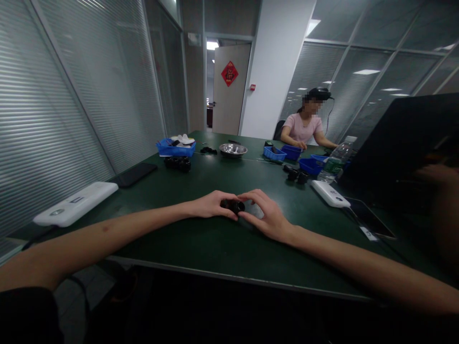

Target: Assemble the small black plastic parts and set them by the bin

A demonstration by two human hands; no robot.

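A small black cylindrical part (234, 206), with a round opening at its right end, is held low over the green table (201, 239). My left hand (211, 204) is closed around its left side, thumb below and fingers above. From the right, my right hand (267, 215) curves in with thumb and fingertips at the part's right end. A gap shows between that palm and the part. Its exact kind cannot be made out.
Left: a white power bank (77, 203), a dark phone (138, 175), black parts (177, 164), a blue bin (176, 148). A metal bowl (233, 151) stands behind. Right: black parts (296, 175), blue bins (310, 166), a bottle (337, 160), another power bank (329, 193). A co-worker (304, 124) sits beyond.
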